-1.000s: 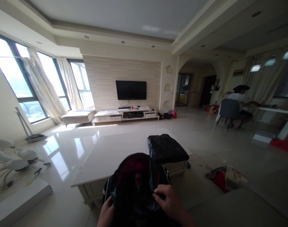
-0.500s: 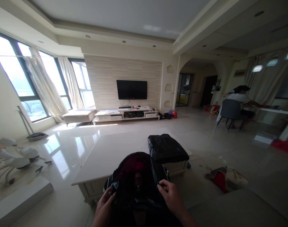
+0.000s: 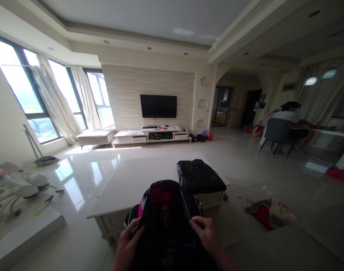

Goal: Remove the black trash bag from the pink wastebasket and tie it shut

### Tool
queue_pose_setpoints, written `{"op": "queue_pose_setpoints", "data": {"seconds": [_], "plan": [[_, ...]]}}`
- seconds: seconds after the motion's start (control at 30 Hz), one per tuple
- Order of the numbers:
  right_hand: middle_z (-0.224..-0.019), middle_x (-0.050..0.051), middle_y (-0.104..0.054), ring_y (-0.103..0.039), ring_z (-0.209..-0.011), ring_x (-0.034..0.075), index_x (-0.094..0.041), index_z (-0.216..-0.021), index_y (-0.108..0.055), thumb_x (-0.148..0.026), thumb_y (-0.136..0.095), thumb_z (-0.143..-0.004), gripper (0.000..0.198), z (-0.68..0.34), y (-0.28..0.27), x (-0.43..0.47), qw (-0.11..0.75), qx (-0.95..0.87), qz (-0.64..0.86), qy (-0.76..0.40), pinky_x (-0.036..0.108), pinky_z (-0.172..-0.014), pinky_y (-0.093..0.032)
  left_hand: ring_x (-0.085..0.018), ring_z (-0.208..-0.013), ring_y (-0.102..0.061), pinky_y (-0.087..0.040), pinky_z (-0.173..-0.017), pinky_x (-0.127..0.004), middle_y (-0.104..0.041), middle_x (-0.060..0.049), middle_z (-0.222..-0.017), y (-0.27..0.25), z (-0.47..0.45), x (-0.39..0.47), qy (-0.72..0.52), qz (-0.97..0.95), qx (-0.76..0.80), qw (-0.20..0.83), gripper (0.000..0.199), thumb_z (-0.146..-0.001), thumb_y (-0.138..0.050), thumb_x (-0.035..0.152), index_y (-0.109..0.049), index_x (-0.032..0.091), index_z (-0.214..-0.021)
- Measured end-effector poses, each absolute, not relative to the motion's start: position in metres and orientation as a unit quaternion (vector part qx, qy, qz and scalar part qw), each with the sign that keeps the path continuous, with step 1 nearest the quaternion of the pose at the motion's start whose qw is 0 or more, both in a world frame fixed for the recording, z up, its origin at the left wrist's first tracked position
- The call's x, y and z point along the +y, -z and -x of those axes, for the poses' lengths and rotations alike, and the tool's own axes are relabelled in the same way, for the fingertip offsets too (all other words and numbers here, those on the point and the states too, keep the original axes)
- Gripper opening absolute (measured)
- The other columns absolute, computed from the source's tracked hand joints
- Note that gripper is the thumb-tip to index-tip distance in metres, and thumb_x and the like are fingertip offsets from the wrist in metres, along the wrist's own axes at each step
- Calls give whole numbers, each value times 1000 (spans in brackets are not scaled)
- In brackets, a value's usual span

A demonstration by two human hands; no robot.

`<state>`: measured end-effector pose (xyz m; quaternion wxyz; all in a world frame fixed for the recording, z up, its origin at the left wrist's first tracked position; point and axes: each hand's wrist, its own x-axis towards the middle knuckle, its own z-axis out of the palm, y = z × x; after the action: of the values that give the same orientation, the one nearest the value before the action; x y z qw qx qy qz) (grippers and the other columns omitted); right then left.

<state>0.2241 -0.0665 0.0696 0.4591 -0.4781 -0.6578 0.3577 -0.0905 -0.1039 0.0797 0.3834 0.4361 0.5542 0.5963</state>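
Note:
A black plastic bag (image 3: 172, 237) lies over my lap, its mouth spread wide between my hands. Its left edge is pinched by my left hand (image 3: 129, 237); on the opposite side, my right hand (image 3: 207, 231) pinches the rim between thumb and fingers. Inside the bag, dark reddish and pink shapes show, with a small reddish object (image 3: 165, 213) near the middle that is too dark to name. A bright pink patch (image 3: 140, 209) appears just past the left edge. Another black plastic bag (image 3: 198, 177), folded or filled, rests on the white table ahead.
In front of me stands a low white table (image 3: 138, 169). A red and beige cloth item (image 3: 270, 214) is on the floor to the right. White lamp parts (image 3: 25, 184) lie at left. A person (image 3: 290, 116) sits on a grey chair at far right.
The bag's left edge has been drawn inward and straighter, uncovering the pink patch beside it. My left hand has shifted slightly right; the view has turned a little.

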Motion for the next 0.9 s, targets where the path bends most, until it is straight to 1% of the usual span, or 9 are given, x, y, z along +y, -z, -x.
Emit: {"op": "queue_pose_setpoints", "data": {"seconds": [0.1, 0.17, 0.23, 0.4, 0.5, 0.57, 0.67, 0.77, 0.9], "plan": [[-70, 5, -66, -55, -67, 18, -16, -78, -79, -61, -68, -92, 49, -226, -71, -67, 492, -632, 476, -363, 28, -65, -40, -29, -92, -75, -62, -76, -33, -79, -10, -100, -83, 93, -105, -576, -443, 557, 401, 57, -64, -86, 64, -80, 18, -97], [-68, 5, -65, -55, -66, 18, -16, -74, -78, -60, -68, -93, 49, -228, -71, -68, 504, -628, 468, -365, 28, -63, -40, -27, -95, -73, -60, -78, -31, -76, -8, -98, -83, 95, -104, -570, -455, 565, 387, 54, -66, -85, 64, -80, 19, -94], [-66, 5, -64, -54, -64, 18, -16, -72, -77, -58, -68, -94, 48, -231, -72, -68, 510, -632, 463, -356, 28, -60, -40, -24, -93, -71, -57, -77, -28, -71, -6, -93, -82, 97, -104, -563, -470, 576, 360, 50, -68, -82, 65, -80, 19, -89], [-70, 4, -65, -59, -66, 17, -19, -80, -82, -46, -69, -97, 34, -237, -82, -71, 551, -649, 441, -282, 27, -63, -46, -18, -80, -64, -52, -72, -26, -63, -3, -86, -79, 100, -109, -558, -474, 611, 300, 50, -70, -79, 68, -76, 19, -77], [-77, 3, -61, -60, -71, 15, -20, -75, -76, -34, -69, -97, 27, -240, -94, -76, 581, -675, 398, -219, 25, -67, -48, -17, -77, -63, -50, -67, -26, -62, -3, -88, -80, 100, -115, -577, -456, 625, 263, 52, -67, -79, 70, -75, 18, -73], [-83, 2, -63, -62, -77, 14, -20, -77, -72, -27, -69, -95, 20, -242, -100, -79, 592, -687, 371, -200, 23, -71, -49, -17, -77, -63, -50, -65, -26, -62, -3, -93, -81, 101, -120, -589, -449, 625, 247, 52, -65, -81, 70, -76, 19, -75], [-81, 0, -62, -59, -72, 11, -20, -80, -65, -21, -68, -92, 13, -246, -105, -82, 576, -706, 364, -195, 21, -68, -47, -17, -78, -64, -52, -69, -28, -63, -4, -95, -81, 103, -127, -571, -471, 630, 235, 49, -67, -80, 68, -78, 21, -78], [-78, -2, -58, -54, -68, 11, -20, -78, -60, -18, -67, -90, 14, -252, -105, -84, 553, -711, 391, -191, 21, -64, -44, -18, -76, -64, -53, -72, -31, -65, -3, -89, -81, 106, -136, -541, -488, 645, 229, 49, -69, -77, 70, -78, 21, -79], [-77, -1, -58, -55, -68, 12, -20, -76, -60, -23, -67, -90, 16, -261, -105, -89, 562, -685, 426, -183, 22, -63, -45, -19, -73, -63, -53, -73, -33, -64, -1, -78, -82, 113, -150, -525, -505, 660, 184, 45, -72, -73, 67, -71, 22, -72]]}}
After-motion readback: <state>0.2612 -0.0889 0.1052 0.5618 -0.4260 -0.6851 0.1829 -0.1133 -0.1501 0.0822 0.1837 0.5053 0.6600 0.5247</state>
